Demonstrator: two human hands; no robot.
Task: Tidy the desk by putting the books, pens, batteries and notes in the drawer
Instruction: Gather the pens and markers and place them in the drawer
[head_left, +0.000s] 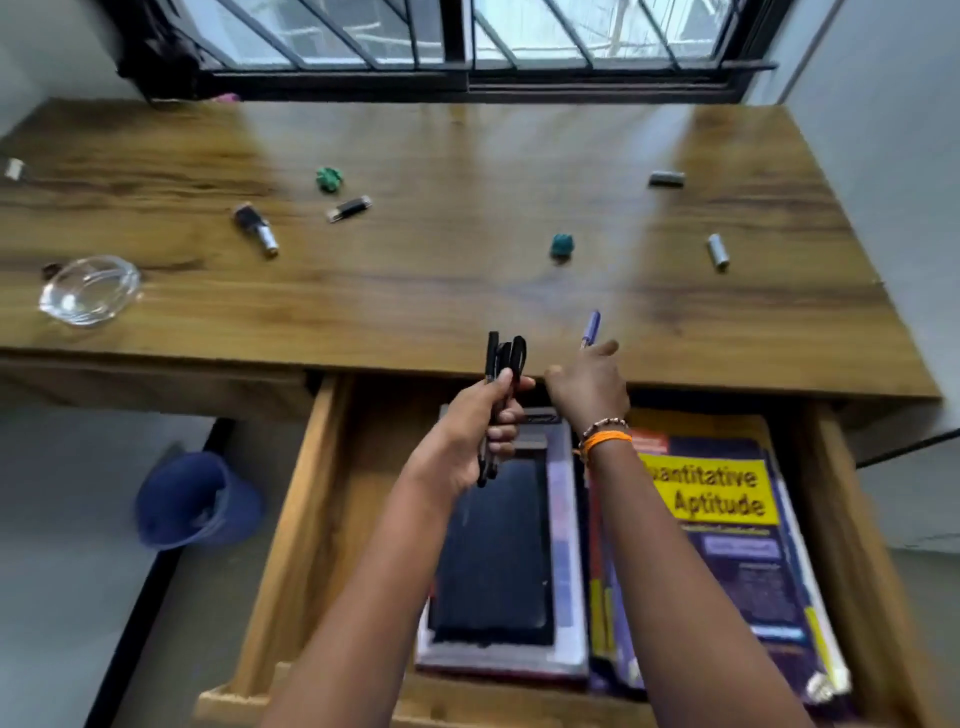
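A bundle of black pens (501, 384) is gripped upright in the left hand (475, 431) above the open drawer (317, 499), where the books (717, 540) already lie. A blue pen (591, 328) at the desk's (415, 291) front edge is pinched by the right hand (589, 387). Batteries (717, 251) are scattered farther back on the desk.

The only words that can be read stand on the yellow panel (709, 491) on the cover of the blue book (748, 571), which lies in the open drawer (311, 519) just below and to the right of the right hand's fingers (602, 349): "Aptitude", with "…antitative" above it, its first letters hidden behind the wrist. The smaller print lower on that cover is too blurred to read.
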